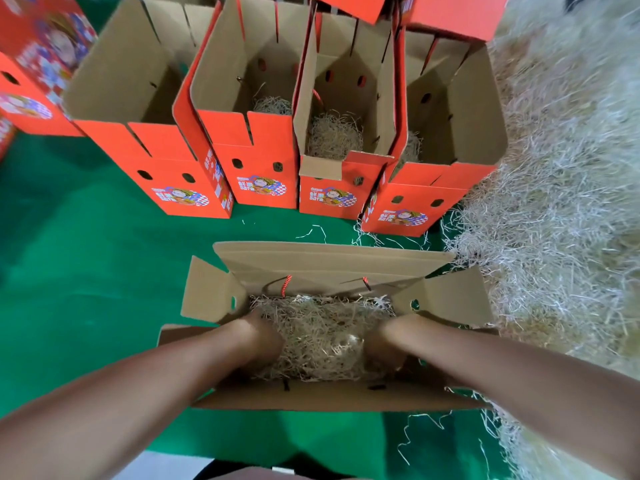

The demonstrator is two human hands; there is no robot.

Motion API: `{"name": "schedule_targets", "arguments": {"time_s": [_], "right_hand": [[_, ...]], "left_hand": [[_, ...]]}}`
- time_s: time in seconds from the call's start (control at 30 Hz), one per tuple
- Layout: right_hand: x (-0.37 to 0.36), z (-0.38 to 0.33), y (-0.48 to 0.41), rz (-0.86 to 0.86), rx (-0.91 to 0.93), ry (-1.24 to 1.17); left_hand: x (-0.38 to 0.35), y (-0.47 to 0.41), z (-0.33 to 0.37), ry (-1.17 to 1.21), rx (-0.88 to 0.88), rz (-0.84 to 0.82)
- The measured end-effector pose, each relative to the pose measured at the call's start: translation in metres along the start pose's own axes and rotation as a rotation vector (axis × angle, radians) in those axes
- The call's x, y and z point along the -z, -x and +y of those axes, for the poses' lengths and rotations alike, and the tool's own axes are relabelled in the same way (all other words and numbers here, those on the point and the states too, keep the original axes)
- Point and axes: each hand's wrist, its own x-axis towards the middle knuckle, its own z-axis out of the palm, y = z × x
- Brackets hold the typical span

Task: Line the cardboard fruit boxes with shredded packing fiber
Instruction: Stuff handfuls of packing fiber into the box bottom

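Fiber (322,337) in near box (329,261); box row (263,181) behind; fiber pile (561,202) right.

Left hand (261,337) and right hand (382,344) bare, forearms bare too; dark garment (221,472) strip bottom centre.

Open box (332,261) w/ fiber (322,334) inside

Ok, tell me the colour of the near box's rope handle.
The rope handle is red; head view.
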Motion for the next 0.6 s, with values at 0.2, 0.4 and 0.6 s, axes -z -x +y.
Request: {"name": "schedule_targets", "arguments": {"time_s": [0.2,0.4,0.6], "right_hand": [[0.0,0.004,0.004,0.12,-0.119,-0.113],[0.012,0.008,0.038,0.556,-0.008,-0.249],[0.019,-0.001,0.089,1.597,0.006,-0.125]], "left_hand": [[0.011,-0.008,0.001,0.386,-0.037,0.26],[0.018,0.016,-0.016,0.709,0.067,0.308],[0.029,0.061,-0.025,0.542,0.348,0.684]]}}
